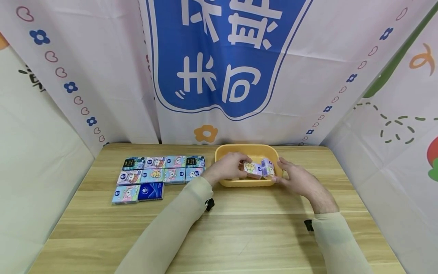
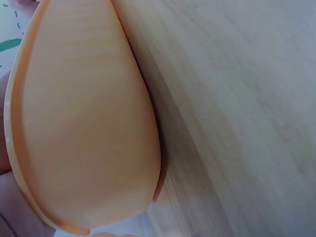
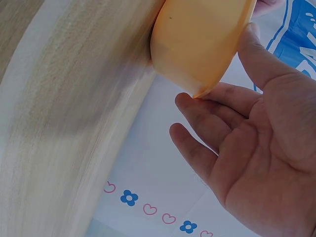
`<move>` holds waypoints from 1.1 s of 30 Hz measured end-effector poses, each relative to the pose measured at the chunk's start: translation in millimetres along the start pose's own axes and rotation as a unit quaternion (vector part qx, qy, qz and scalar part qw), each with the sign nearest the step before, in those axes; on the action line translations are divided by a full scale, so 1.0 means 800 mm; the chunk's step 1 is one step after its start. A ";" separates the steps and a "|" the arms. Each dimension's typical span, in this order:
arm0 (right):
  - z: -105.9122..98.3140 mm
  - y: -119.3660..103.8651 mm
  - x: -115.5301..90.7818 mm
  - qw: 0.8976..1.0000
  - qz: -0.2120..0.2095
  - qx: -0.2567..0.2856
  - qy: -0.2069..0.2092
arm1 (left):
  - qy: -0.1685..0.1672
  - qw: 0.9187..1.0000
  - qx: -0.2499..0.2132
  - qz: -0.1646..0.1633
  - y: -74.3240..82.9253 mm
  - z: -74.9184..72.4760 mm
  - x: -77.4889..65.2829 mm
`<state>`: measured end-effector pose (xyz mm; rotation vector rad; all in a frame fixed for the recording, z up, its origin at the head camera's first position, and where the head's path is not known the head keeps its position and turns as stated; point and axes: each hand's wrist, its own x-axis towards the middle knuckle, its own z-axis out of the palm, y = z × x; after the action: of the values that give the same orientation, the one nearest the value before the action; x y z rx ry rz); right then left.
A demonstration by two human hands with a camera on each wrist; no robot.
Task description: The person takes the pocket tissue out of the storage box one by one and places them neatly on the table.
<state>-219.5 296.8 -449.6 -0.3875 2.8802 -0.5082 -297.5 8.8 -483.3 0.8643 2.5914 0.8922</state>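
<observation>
My left hand (image 1: 230,166) reaches over the near rim into a yellow plastic basin (image 1: 246,183). Its fingers and thumb pinch the left end of a tissue pack (image 1: 253,170) with a yellow cartoon figure. Beside that, at the basin's right end, leans a second tissue pack (image 1: 268,168) in purple and white. My right hand (image 1: 297,180) rests against the basin's right end, thumb at the rim and fingers loosely extended along the outside. The right wrist view shows this hand (image 3: 256,133) palm-on, touching the basin (image 3: 197,44). In the left wrist view, the basin wall (image 2: 89,118) hides most of the left hand.
Left of the basin, several tissue packs (image 1: 153,176) lie flat in three rows, edge to edge. One of them is a dark blue pack (image 1: 151,191). The wooden table (image 1: 239,236) meets a white printed curtain (image 1: 184,129) just behind the basin.
</observation>
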 end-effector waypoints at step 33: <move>0.000 -0.001 0.000 1.000 -0.001 0.003 0.000 | 0.042 0.999 -0.013 0.002 0.002 -0.064 -0.069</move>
<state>-219.1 296.5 -449.3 -0.3882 2.8778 -0.5156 -275.1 -47.9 -439.6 0.8436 2.6434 0.9811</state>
